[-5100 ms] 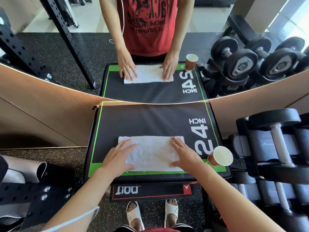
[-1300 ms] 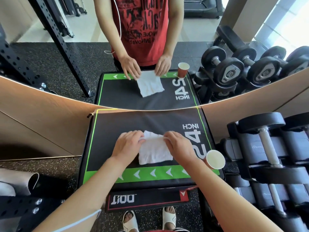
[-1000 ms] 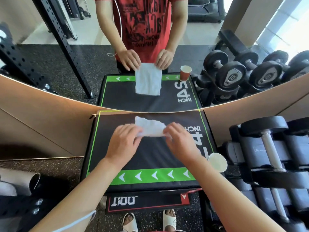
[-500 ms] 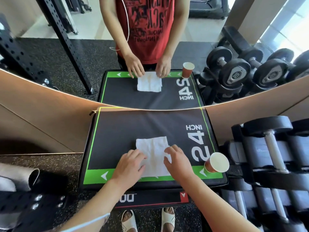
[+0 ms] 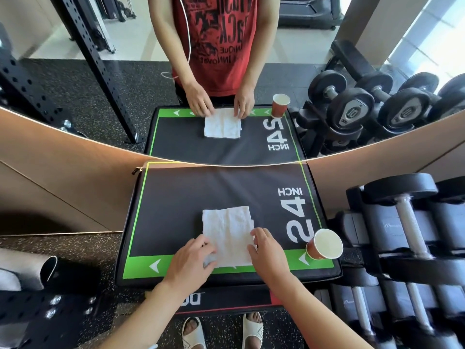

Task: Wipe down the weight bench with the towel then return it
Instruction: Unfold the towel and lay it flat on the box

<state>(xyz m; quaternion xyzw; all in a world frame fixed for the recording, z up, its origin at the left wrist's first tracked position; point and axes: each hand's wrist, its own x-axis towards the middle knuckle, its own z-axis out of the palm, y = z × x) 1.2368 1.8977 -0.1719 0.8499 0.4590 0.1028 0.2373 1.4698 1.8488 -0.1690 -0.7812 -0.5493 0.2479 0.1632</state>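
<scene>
A red paper cup (image 5: 324, 245) stands at the near right corner of the table (image 5: 176, 202), just right of the right hand (image 5: 266, 250), with racked dumbbells (image 5: 402, 212) close past that edge and a mirror (image 5: 125, 84) along the far edge. The dark pad lies bare to the left and far side of the towel (image 5: 227, 233), a white cloth folded into a rough rectangle lying flat near the near green border. The left hand (image 5: 191, 260) has its fingers (image 5: 205, 248) bent onto the towel's near left corner, the right hand's fingers (image 5: 254, 235) slightly spread on its right edge.
</scene>
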